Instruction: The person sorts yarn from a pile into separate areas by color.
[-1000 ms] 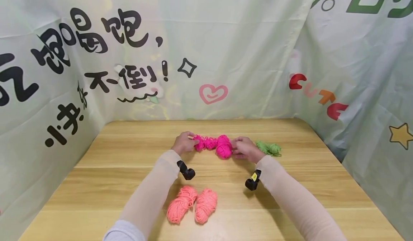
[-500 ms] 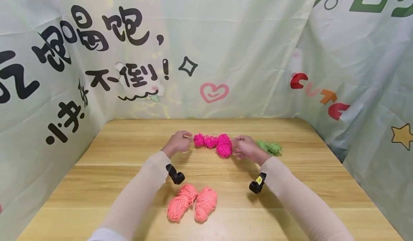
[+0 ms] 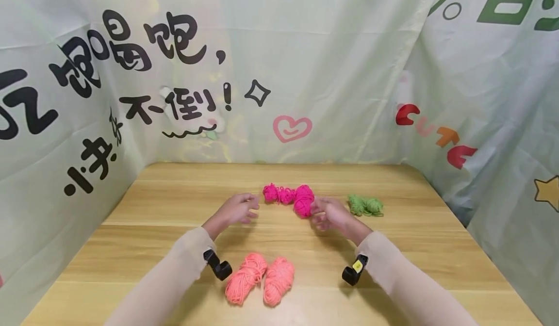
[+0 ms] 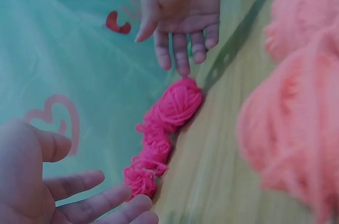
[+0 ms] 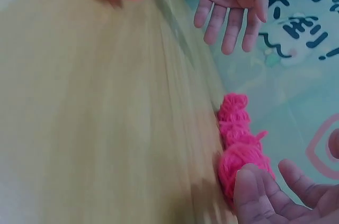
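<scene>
A row of hot-pink yarn, two small bundles beside a larger ball, lies toward the back of the table. My left hand hovers to the left of the row with fingers spread, holding nothing. On the other side, my right hand has its fingertips right at the large pink ball; its fingers are loosely extended and grip nothing. In the left wrist view both palms face the pink yarn from opposite ends. The right wrist view shows the right fingers overlapping the ball.
Two coral yarn skeins lie side by side near the front, between the forearms. A small green yarn bundle sits behind the right wrist. Printed cloth hangs around the back and sides of the wooden table.
My left hand has let go of the small pink bundle and drawn back leftward and nearer. The right hand has shifted slightly nearer. The pink yarn stays in place.
</scene>
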The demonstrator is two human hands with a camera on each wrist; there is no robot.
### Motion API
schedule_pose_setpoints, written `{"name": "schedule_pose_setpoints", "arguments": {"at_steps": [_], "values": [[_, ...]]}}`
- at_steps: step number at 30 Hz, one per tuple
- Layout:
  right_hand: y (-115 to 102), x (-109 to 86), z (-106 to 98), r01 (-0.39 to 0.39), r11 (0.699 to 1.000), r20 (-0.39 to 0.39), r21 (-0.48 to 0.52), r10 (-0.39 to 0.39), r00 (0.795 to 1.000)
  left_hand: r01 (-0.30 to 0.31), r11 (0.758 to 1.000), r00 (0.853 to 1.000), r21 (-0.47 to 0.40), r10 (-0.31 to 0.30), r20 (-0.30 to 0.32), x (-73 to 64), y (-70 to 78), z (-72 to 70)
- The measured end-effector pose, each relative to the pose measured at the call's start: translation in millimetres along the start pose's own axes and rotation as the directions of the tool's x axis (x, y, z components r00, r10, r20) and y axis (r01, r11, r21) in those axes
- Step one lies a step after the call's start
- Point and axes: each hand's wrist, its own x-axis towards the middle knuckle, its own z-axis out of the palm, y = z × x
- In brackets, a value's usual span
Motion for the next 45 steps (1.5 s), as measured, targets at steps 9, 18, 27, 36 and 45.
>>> {"name": "schedule_pose_setpoints", "arguments": {"at_steps": [9, 18, 27, 36, 45], "values": [[4, -24.4, 14, 0.008, 0.998, 0.105, 0.064, -0.015, 0.994, -0.030, 0.999, 0.998, -0.026, 0.031, 0.056, -27.7, -4.6, 1.4], [14, -45.3, 28, -0.019, 0.992, 0.250, 0.122, -0.012, 0.968, -0.023, 1.000, 0.992, -0.017, 0.025, 0.126, -61.9, -8.8, 1.1], [19, -59.2, 46, -0.095, 0.991, 0.359, 0.098, 0.053, 0.932, -0.084, 0.968, 0.993, 0.235, 0.061, 0.105, -85.2, -22.3, 9.0], [24, -68.7, 64, -0.143, 0.990, 0.358, -0.001, 0.134, 0.924, -0.140, 0.935, 0.980, 0.327, 0.083, 0.180, -98.1, -23.6, 11.8], [23, -67.3, 77, -0.081, 0.989, 0.336, -0.122, 0.117, 0.935, -0.202, 0.887, 0.969, 0.414, 0.120, 0.216, -102.3, -22.4, 17.5]]}}
